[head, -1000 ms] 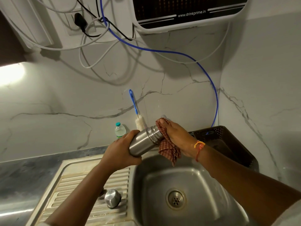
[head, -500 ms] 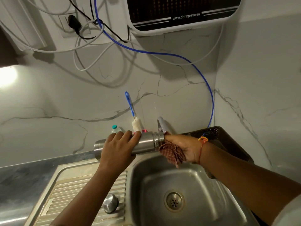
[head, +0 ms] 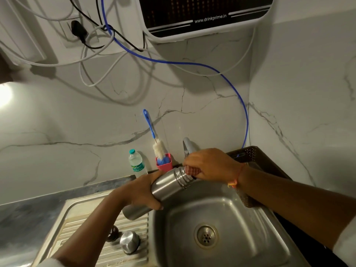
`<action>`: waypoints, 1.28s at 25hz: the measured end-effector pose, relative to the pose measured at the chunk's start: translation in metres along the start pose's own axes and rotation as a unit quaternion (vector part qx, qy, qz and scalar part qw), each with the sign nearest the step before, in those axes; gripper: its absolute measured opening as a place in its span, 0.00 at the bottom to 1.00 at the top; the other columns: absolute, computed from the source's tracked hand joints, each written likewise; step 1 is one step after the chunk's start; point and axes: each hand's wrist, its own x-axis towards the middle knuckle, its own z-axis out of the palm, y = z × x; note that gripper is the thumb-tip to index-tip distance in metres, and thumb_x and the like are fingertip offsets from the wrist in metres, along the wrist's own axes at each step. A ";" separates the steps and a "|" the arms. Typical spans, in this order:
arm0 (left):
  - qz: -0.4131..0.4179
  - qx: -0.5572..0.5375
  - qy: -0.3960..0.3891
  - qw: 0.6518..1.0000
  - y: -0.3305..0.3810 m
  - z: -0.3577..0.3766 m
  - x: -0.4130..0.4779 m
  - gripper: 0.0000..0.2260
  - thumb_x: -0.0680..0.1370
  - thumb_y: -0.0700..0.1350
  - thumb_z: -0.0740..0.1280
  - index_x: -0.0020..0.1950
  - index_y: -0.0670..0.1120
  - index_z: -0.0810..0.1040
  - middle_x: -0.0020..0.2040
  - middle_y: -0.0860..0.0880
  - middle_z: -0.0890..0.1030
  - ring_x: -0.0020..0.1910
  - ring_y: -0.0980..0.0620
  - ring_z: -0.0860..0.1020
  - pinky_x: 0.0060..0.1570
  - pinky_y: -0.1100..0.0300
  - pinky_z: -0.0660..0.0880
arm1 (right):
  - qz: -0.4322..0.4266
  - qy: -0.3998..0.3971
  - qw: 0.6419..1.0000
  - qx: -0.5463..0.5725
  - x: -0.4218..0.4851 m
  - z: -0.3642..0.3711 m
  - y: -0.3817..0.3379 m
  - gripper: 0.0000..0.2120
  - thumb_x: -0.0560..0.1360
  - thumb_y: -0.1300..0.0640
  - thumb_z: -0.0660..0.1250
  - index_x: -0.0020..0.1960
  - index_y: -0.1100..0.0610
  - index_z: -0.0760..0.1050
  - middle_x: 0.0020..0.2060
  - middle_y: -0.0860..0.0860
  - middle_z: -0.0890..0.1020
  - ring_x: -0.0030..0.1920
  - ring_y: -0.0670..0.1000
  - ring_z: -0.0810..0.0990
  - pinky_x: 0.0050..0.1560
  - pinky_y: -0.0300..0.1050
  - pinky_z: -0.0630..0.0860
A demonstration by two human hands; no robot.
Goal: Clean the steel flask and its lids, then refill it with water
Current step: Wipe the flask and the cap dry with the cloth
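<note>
My left hand (head: 141, 191) grips the body of the steel flask (head: 165, 186), which lies tilted over the sink's left rim with its threaded neck up to the right. My right hand (head: 210, 164) holds a red checked cloth (head: 192, 170) against the flask's mouth; most of the cloth is hidden under the hand. A steel lid (head: 129, 241) stands on the drainboard (head: 81, 228), and a small dark inner lid (head: 113, 233) lies just left of it.
The steel sink basin (head: 231, 212) with its drain (head: 206, 237) is below my hands. The tap (head: 187, 146) rises behind my right hand. A plastic water bottle (head: 136, 163), a pink holder (head: 164, 164) with a blue-handled brush (head: 152, 132), a dark basket (head: 250, 153) and the water purifier (head: 202, 14) surround it.
The flask's base has dropped from level, so the neck now points up to the right. My right hand has turned over on top of the mouth, covering most of the cloth.
</note>
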 end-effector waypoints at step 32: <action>0.011 -0.272 0.184 0.944 0.051 0.035 0.013 0.33 0.70 0.45 0.79 0.67 0.57 0.64 0.58 0.52 0.78 0.53 0.54 0.80 0.47 0.67 0.80 | 0.297 0.204 0.521 0.774 0.010 0.048 -0.046 0.25 0.77 0.52 0.65 0.74 0.50 0.68 0.65 0.57 0.79 0.65 0.58 0.79 0.62 0.59 0.76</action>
